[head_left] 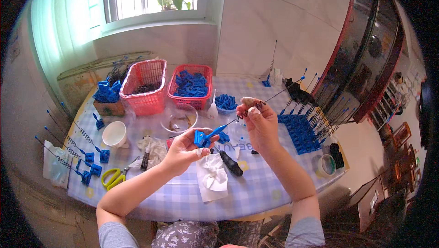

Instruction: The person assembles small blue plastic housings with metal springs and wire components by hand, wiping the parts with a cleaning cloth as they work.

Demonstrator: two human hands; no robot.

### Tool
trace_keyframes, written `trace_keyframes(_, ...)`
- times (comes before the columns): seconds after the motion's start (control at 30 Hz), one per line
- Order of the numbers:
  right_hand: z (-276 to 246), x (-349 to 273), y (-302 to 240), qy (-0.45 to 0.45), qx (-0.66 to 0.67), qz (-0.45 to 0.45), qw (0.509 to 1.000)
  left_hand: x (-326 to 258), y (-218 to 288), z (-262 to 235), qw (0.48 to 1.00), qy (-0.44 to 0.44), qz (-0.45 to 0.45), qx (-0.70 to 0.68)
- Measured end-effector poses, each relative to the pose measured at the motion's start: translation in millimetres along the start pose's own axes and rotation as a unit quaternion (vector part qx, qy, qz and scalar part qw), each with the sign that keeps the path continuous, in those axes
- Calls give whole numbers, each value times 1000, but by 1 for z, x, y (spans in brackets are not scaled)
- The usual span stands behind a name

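Note:
My left hand [186, 151] is closed on a blue plastic base [200, 138] whose cone points up to the right. A thin black coiled wire [238, 118] runs from the cone's tip. My right hand [261, 124] pinches this wire at its coil, and the straight end with a blue tip rises beyond the fingers to the upper right. Below the hands lie a crumpled white tissue [214, 174] and a dark, elongated object [231, 163]. Loose blue pieces [223, 137] sit between my hands on the checked tablecloth [171, 197].
Two red baskets [145, 104] stand at the back, one with blue parts [191, 83]. Finished-looking coiled pieces crowd the right [299, 131] and left [91, 170]. Green-handled scissors [113, 178], a white cup [115, 134], a clear bowl [179, 119] and a squeeze bottle [213, 107] are about.

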State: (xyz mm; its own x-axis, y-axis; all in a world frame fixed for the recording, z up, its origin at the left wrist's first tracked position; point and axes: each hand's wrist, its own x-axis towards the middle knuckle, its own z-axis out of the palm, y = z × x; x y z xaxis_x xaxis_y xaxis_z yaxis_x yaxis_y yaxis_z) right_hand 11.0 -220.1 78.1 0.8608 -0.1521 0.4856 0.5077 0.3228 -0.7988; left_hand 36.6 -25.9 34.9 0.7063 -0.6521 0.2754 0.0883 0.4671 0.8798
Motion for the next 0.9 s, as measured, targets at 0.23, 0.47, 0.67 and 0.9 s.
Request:
trace_keyframes(0.23, 3, 0, -2, -5, 49, -36, 998, 1, 3, 1, 1000, 18, 6, -22)
trace_keyframes(0.47, 1, -1, -2, 2, -21, -81, 997, -2, 8, 1, 998, 7, 25, 65)
trace_keyframes(0.67, 2, -2, -3, 7, -23, -77, 997, -2, 7, -1, 987, 9, 71, 143)
trace_keyframes(0.9, 2, -2, -5, -9, -41, -102, 994, -3, 8, -2, 986, -2, 68, 153)
